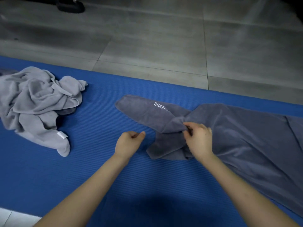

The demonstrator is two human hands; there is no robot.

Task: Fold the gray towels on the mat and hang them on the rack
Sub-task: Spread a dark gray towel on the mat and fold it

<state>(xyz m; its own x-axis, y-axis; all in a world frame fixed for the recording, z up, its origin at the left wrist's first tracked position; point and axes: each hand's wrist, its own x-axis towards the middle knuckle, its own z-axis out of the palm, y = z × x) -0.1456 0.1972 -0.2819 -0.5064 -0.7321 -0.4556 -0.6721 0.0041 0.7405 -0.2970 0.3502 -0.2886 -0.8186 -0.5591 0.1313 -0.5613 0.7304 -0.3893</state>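
A large dark gray towel (242, 136) lies spread over the right half of the blue mat (98, 161), its left end twisted, with white lettering near the far corner. My right hand (198, 138) pinches the bunched fabric at that twist. My left hand (129, 141) hovers just left of the towel, fingers loosely curled, holding nothing. A crumpled pile of lighter gray towels (37, 102) sits on the mat at the far left, with a white tag on its near corner. No rack is in view.
Gray tiled floor (164, 46) stretches beyond the mat's far edge. A dark shoe (70, 5) rests at the top left. A strip of pale floor (9, 217) shows at the bottom left corner.
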